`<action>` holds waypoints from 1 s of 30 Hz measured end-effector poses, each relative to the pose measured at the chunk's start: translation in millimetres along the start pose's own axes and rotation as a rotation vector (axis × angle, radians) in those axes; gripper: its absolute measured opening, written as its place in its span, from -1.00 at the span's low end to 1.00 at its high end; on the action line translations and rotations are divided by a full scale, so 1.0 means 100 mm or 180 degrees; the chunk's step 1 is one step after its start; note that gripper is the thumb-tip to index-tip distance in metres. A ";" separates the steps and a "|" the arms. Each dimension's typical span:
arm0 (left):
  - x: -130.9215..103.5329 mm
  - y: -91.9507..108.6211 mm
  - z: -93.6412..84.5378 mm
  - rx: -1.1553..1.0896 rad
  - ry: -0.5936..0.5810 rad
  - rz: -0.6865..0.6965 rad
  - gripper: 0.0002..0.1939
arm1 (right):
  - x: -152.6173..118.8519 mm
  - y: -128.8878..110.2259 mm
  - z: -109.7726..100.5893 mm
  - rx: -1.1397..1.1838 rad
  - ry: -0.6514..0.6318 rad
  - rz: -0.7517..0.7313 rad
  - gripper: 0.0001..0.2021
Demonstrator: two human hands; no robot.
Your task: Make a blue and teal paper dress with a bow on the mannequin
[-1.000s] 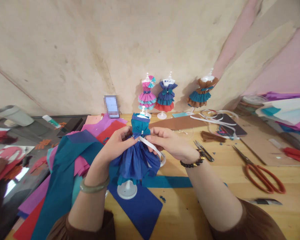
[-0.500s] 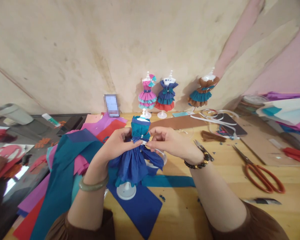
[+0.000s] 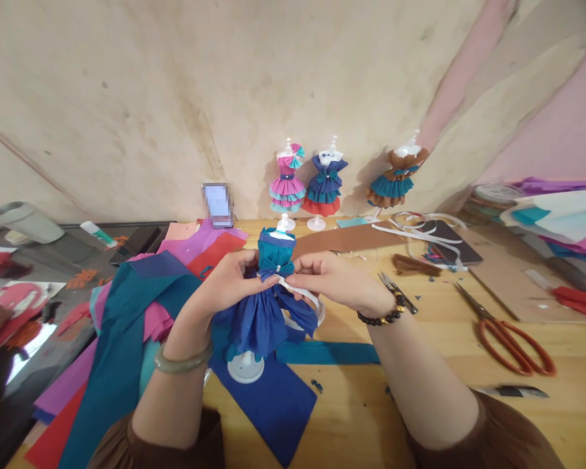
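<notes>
A miniature dress form stands tilted before me on a round white base. It wears a paper dress with a teal pleated bodice, a small teal bow and a gathered blue skirt. My left hand is closed around the left side of the waist, thumb in front below the bow. My right hand pinches at the right of the waist, on a narrow white strip. That strip runs from below the bow under the right thumb towards the right. The fingertips behind the dress are hidden.
Three dressed forms stand along the wall, beside a propped phone. Orange-handled scissors, thread snips and a craft knife lie right. Coloured sheets pile up left. Another person's hand shows at the far left edge.
More of the white strip shows now, stretching right from the waist below my right thumb. The dress form has shifted slightly; both hands stay at its waist.
</notes>
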State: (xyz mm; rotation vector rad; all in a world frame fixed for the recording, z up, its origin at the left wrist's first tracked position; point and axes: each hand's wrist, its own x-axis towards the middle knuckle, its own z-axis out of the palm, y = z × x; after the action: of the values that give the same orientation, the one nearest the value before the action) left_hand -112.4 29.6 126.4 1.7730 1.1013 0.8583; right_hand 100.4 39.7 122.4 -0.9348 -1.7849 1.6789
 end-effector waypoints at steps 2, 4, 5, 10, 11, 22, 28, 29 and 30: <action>0.00 0.00 0.00 -0.0005 0.0000 -0.0047 -0.64 | 0.01 0.01 0.00 0.0182 0.0033 -0.0037 -0.80; -0.01 0.00 0.00 -0.0035 0.0004 -0.0084 -0.61 | 0.01 0.01 0.01 0.0317 0.0055 -0.0039 -0.80; -0.01 0.00 0.00 -0.0052 0.0006 -0.0092 -0.61 | 0.01 0.01 0.01 0.0358 0.0059 -0.0027 -0.80; -0.01 -0.02 0.00 -0.0024 0.0031 -0.0072 -0.65 | 0.02 0.03 0.00 0.0405 0.0046 -0.0036 -0.76; -0.01 -0.03 -0.01 -0.0001 0.0038 -0.0070 -0.66 | 0.02 0.04 0.00 0.0407 0.0032 -0.0045 -0.76; 0.01 -0.06 0.01 0.0286 0.0204 0.0041 -0.73 | 0.01 0.06 -0.05 0.0177 -0.0112 -0.0064 -0.78; 0.01 -0.02 0.04 0.0151 0.0303 -0.0026 -0.74 | -0.01 -0.02 -0.04 0.0080 0.0182 -0.0052 -0.87; 0.01 -0.01 0.04 0.0098 0.0282 -0.0050 -0.73 | -0.02 -0.05 -0.03 0.0003 0.0308 -0.0023 -0.87; 0.01 0.00 0.05 0.0047 0.0250 -0.0068 -0.73 | -0.03 -0.07 -0.01 -0.0138 0.0437 -0.0004 -0.88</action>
State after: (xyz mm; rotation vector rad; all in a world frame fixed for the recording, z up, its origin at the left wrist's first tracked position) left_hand -108.1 29.5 124.4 1.7493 1.1779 0.9158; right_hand 102.1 38.5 130.1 -1.0415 -1.7364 1.5419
